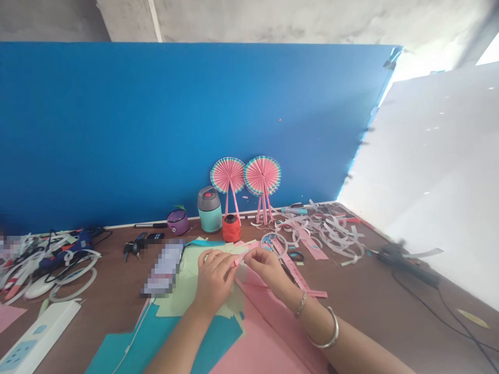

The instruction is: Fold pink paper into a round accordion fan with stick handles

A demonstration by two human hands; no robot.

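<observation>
Over the sheets of paper in the middle of the table, my left hand (215, 278) is closed in a pinch on a small pink paper piece (236, 261). Close beside it, my right hand (270, 270) has thumb and fingertips pressed together near the end of that piece. What the right fingertips hold is too small to make out. Beneath the hands lie pale yellow-green sheets (175, 301), a teal sheet (216, 343) and pink sheets (259, 340). A pink ruler-like strip (292, 270) lies right of the right hand.
Two pink pleated paper fans (227, 175) lean on the blue partition (156, 130). Before them stand a teal jar (210, 215) and a red spool (231, 229). White strip scraps (331, 234) pile at right. A phone (166, 267) and power strip (39, 337) lie left.
</observation>
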